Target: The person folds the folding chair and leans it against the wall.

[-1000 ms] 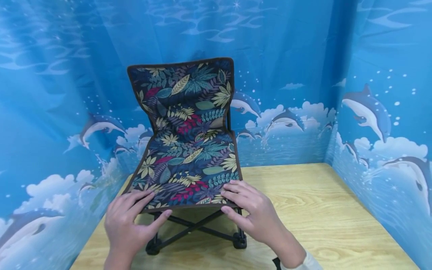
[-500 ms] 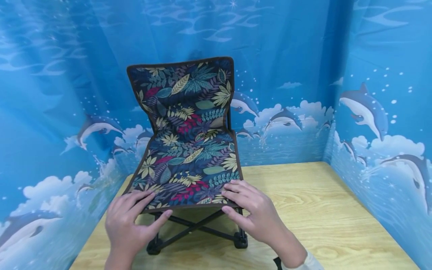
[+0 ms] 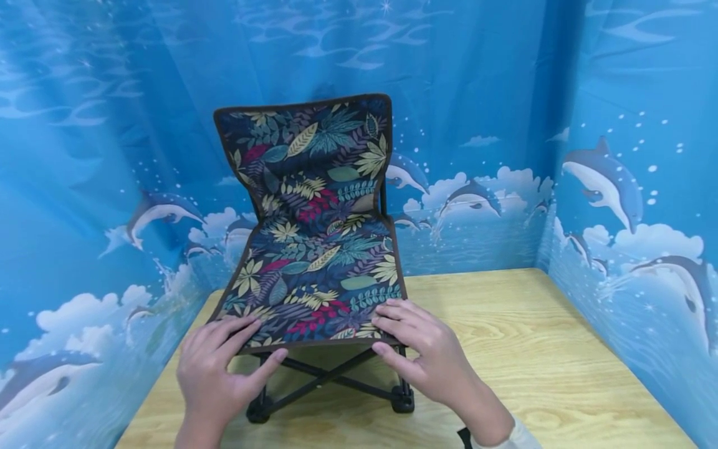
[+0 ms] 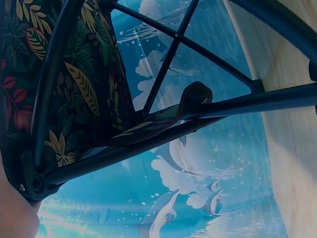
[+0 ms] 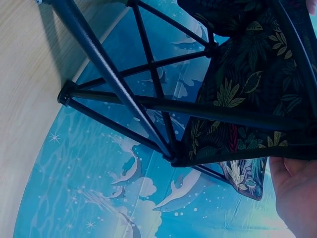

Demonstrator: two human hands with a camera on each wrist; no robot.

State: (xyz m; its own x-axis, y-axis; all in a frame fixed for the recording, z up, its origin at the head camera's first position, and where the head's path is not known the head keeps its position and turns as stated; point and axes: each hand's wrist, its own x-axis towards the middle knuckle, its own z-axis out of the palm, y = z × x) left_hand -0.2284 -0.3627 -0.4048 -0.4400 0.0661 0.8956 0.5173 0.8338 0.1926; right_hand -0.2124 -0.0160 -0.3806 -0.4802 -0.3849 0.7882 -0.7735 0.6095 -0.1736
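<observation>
Close together and nearly straight, the fingers of the left hand [image 3: 215, 368] rest on the seat [image 3: 314, 290] at seven o'clock from the chair's middle, with the thumb spread away before the brown-bound edge. The right hand's [image 3: 423, 349] fingers, slightly parted, rest at five o'clock, thumb also apart; neither hand visibly pinches the fabric. Covering both front corners probably keeps the pressure even. The folding chair [image 3: 320, 237] stands upright and unfolded, a little toward nine o'clock of the head view's centre; its backrest [image 3: 303, 149] is at twelve, so the leaf-printed side faces the person. At six o'clock, below the front edge, crossed black struts [image 3: 325, 376] seem spread to stretch the seat. Its feet stand on a wood-grain surface [image 3: 505, 349], likely for level support. At four o'clock from the right hand is a pale sleeve [image 3: 516, 436]. A dolphin-print backdrop [image 3: 477, 75] wraps from nine through twelve to three, perhaps as a screen.
</observation>
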